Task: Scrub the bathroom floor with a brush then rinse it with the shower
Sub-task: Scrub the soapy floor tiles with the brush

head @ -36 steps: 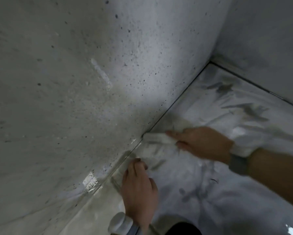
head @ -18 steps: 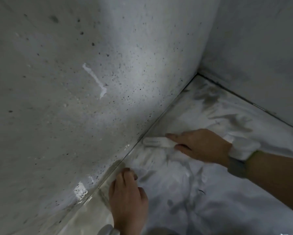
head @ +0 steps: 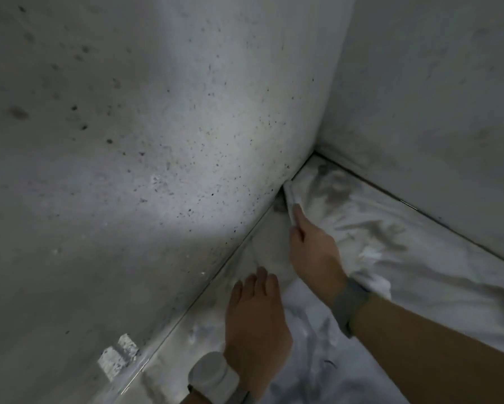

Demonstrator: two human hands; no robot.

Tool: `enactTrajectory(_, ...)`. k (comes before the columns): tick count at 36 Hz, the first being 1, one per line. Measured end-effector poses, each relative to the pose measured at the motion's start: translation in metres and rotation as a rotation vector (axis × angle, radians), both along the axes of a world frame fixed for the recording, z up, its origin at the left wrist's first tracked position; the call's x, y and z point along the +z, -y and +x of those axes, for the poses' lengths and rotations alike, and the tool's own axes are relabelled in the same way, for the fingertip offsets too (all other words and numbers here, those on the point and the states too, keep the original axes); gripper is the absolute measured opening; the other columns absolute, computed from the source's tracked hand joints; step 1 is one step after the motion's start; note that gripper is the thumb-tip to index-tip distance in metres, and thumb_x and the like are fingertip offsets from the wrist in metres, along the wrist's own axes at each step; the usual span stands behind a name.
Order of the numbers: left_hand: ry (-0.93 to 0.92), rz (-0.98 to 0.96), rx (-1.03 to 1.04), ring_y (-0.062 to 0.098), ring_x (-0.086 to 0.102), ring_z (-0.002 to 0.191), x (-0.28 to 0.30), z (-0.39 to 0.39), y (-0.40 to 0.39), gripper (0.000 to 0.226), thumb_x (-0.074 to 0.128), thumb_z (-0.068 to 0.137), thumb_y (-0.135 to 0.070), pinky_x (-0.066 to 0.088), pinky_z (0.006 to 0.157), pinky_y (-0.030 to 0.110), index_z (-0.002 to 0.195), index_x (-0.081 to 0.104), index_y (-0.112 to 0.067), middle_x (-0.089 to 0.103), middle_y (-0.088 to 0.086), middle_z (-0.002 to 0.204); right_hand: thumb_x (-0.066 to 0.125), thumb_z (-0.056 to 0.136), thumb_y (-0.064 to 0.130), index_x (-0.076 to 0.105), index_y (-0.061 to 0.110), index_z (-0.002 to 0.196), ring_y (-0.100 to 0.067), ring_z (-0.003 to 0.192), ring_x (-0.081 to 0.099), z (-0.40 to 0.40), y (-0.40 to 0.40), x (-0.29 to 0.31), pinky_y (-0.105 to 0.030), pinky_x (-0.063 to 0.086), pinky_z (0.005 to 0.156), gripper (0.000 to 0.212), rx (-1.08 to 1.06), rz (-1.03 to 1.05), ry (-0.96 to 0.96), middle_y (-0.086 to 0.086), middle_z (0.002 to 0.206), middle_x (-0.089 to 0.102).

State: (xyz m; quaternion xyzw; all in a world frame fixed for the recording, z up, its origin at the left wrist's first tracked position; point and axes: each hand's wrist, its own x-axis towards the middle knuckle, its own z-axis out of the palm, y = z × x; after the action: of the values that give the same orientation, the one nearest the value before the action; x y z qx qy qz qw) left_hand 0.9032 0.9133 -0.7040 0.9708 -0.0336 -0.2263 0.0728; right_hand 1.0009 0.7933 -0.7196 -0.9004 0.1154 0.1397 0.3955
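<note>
White brush (head: 290,196), gripped by the right hand (head: 313,252), points lengthwise into the corner; left hand (head: 256,313) lies flat.

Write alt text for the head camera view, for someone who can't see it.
A person's right hand holds a white brush against the foamy floor beside the speckled grey wall, near the corner. The left hand rests flat on the floor.
</note>
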Motion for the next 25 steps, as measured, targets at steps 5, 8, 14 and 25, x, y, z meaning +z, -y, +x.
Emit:
enactTrajectory(5,-0.072,0.029,-0.003,0.031,0.061,0.126,0.006,0.003,-0.001,0.073,0.05,0.067,-0.023,0.043,0.112,0.051,0.138,0.056,-0.005,0.059,0.016,0.143,0.036,0.106,0.031,0.027,0.035,0.159,-0.04,0.104,0.063,0.085,0.041,-0.011,-0.046,0.053,0.09,0.054,-0.074,-0.101,-0.037,-0.021,0.128,0.063)
enactTrajectory(8,-0.162,0.049,-0.022,0.029,0.042,0.144,0.024,0.015,0.008,0.074,0.043,0.086,-0.028,0.022,0.125,0.048,0.155,0.031,-0.004,0.04,0.015,0.159,0.038,0.106,0.033,0.029,0.035,0.158,-0.043,0.1,0.063,0.065,0.06,-0.003,-0.044,0.051,0.083,0.053,-0.125,-0.188,-0.021,-0.022,0.123,0.065)
enactTrajectory(14,-0.094,0.032,-0.009,0.045,0.071,0.09,0.01,0.007,0.019,0.071,0.028,0.067,-0.034,0.059,0.086,0.057,0.104,0.071,0.008,0.07,0.033,0.111,0.038,0.107,0.027,0.031,0.029,0.158,-0.039,0.106,0.063,0.025,0.035,0.011,-0.037,0.044,0.079,0.051,-0.443,-0.131,-0.024,-0.018,0.122,0.067)
enactTrajectory(25,-0.108,0.13,-0.025,0.037,0.057,0.129,0.018,0.012,0.016,0.092,0.009,0.071,-0.035,0.037,0.116,0.052,0.144,0.046,0.006,0.057,0.025,0.142,0.043,0.105,0.032,0.037,0.039,0.154,-0.041,0.101,0.064,0.013,0.136,0.005,-0.043,0.05,0.081,0.05,-0.048,-0.316,-0.003,-0.02,0.12,0.068)
